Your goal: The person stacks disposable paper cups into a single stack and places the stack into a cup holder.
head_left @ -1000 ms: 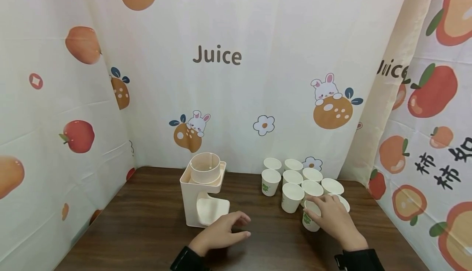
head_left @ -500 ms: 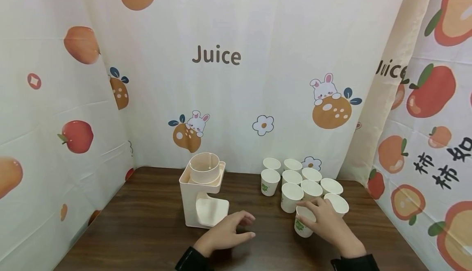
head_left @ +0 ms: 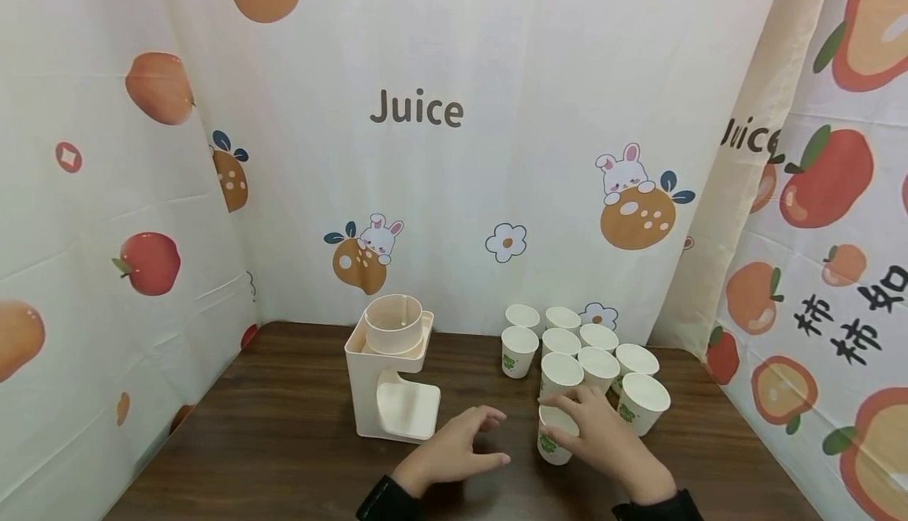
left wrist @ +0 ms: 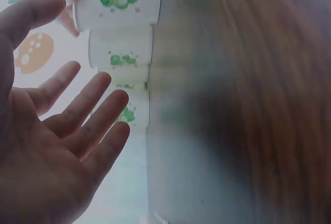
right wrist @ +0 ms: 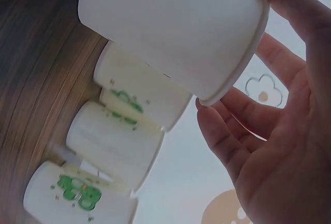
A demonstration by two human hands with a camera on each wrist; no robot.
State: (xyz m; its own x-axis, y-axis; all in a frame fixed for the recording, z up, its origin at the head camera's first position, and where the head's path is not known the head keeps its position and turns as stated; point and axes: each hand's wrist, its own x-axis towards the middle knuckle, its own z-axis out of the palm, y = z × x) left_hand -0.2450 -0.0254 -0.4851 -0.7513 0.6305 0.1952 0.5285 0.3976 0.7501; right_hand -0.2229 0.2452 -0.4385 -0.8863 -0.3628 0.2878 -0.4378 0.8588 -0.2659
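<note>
A white paper cup [head_left: 554, 440] with a green print is pinched near its rim by my right hand [head_left: 604, 440]. In the right wrist view, thumb and fingertips of that hand lie on opposite sides of the cup [right wrist: 170, 32]. To the left of this cup, apart from it, my left hand [head_left: 454, 448] holds nothing; its fingers are spread and slightly bent. The left wrist view shows its palm [left wrist: 46, 167], with cups beyond the fingertips. Whether the gripped cup touches the table is hard to tell.
Several more white paper cups [head_left: 521, 347] stand in rows behind and right of the gripped one. A cream juicer-like appliance [head_left: 369, 395] with a round top and a low front ledge stands left of them. Printed curtains [head_left: 454, 190] border the brown wooden table [head_left: 284, 442].
My right hand has carried the cup left and towards me, out of the group of cups. My left hand has shifted a little to the right.
</note>
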